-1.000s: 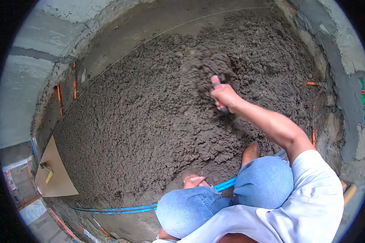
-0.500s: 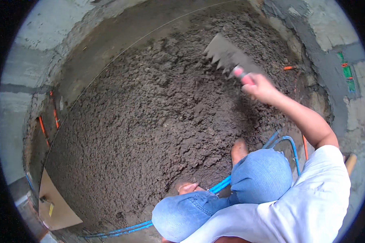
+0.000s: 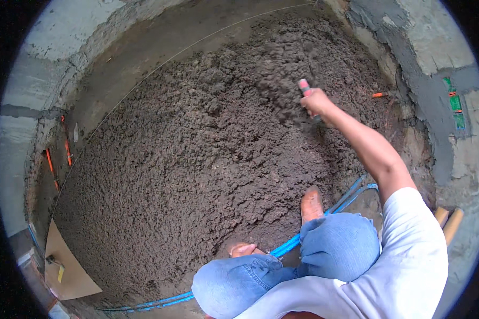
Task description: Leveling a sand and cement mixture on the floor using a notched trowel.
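Rough mortar (image 3: 197, 159); right hand (image 3: 316, 101) grips red handle (image 3: 304, 85), too small to read.

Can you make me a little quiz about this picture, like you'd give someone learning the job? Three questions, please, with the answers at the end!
1. Pick one: which of the person's hands holds the red-handled tool?
A) left
B) right
C) both

2. True or false: the flat, triangular tan sheet is on the right side of the picture.

3. Fill the gap: the long pipes near the person's right foot are coloured ____.

Key
1. B, the right hand.
2. False, the flat, triangular tan sheet is at the lower left.
3. Blue.
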The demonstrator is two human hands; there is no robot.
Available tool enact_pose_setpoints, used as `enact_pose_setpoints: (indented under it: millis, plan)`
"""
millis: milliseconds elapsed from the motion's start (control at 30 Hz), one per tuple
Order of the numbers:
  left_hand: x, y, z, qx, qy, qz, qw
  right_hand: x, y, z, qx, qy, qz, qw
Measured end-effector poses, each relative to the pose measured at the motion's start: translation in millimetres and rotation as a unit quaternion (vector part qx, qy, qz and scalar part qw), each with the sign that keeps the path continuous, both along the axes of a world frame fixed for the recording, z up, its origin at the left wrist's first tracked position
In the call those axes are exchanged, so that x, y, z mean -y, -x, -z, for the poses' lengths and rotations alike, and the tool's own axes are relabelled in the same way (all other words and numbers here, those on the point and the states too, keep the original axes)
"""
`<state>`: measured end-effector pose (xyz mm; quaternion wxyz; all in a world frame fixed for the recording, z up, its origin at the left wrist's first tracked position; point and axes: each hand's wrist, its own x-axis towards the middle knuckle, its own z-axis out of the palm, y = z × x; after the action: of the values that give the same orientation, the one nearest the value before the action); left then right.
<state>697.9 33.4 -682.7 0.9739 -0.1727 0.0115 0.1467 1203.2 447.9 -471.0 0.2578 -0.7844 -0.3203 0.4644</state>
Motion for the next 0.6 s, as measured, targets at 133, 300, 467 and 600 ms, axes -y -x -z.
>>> enact_pose_setpoints:
  millis: [133,300,467,600]
  plan:
    - [-10.3,-24.5,5.1,-0.170,-0.214,0.165,0.948,0.7,51.3,5.2,-0.016,0.002,-0.054,0.998]
    - [-93.2,-90.5,-125.9,-0.231,-0.254,0.216,0.914,-16.0,127.0,-15.2,-0.104,0.032,-0.124,0.986]
    - [-57.6,-65.0,-72.1,-0.340,-0.337,0.104,0.872,-60.6,229.7,-24.1,-0.115,0.022,-0.223,0.968]
    - [-47.3,-70.0,-21.0,0.006,-0.460,-0.062,0.886,-72.4,314.0,-57.6,-0.035,-0.012,-0.341,0.939]
